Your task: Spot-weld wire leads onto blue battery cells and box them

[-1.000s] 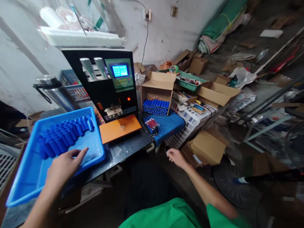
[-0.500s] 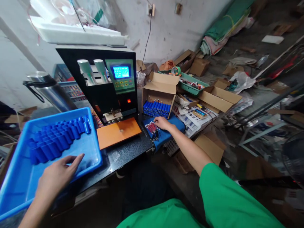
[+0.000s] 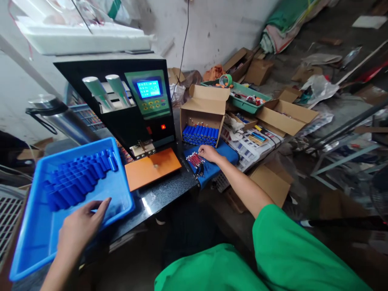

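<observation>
Head view shows a spot welder [image 3: 127, 126], largest of the work gear, at the far left of centre. To its near left sits a blue plastic tray [image 3: 119, 188]; a knock from the wrist over its near side could topple the upright cells [image 3: 77, 180] grouped inside. Right of the welder, an open cardboard box [image 3: 209, 99] lies with its mouth facing near, so a brush from the forearm might roll out the stacked, wired cells [image 3: 200, 131]. The orange plate [image 3: 151, 169] carries no cell.

The person's left hand [image 3: 79, 226] hovers over the tray's near right, thumb slightly apart from curled fingers; whether they hold anything cannot be told. The right hand [image 3: 207, 153] has its fingertips drawn together beside the red and black wire leads [image 3: 196, 161], which lie bunched on a blue cloth [image 3: 226, 155]; whether they pinch one cannot be told. Tangling seems the likeliest trouble: one lead could drag others off the cloth's near edge.
</observation>
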Tool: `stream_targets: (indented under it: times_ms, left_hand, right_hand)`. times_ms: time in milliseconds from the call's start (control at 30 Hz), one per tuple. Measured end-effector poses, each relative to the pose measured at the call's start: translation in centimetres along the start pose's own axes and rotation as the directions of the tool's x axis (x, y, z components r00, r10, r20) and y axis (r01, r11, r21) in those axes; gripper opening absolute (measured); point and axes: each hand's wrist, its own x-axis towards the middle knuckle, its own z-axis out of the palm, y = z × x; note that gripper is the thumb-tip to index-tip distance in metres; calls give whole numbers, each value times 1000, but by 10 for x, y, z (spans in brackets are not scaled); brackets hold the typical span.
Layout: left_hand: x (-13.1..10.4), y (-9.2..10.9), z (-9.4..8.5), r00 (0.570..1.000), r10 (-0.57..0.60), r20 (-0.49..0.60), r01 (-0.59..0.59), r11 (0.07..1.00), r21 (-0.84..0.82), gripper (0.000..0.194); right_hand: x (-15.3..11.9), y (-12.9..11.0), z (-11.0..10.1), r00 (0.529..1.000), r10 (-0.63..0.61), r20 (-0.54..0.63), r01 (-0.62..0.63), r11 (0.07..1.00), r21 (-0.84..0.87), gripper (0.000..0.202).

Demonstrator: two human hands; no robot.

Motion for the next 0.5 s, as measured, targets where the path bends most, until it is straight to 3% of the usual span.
stream_targets:
  times_ms: [133,267,500]
  left_hand:
    - [-3,3,-1,1000,7,-12,-7,1000,10,55]
    - [-5,2,-3,1000,4,-29,-4,1000,17,55]
    - [-4,-1,-2,993,10,-115,-11,1000,-11,52]
  right_hand:
    - [-3,2,-11,999,-4,-34,9,989,151,6]
    - [-10,3,-35,986,-1,-165,44,966,255,5]
    - [-18,3,-66,906,79,-415,114,901,419,8]
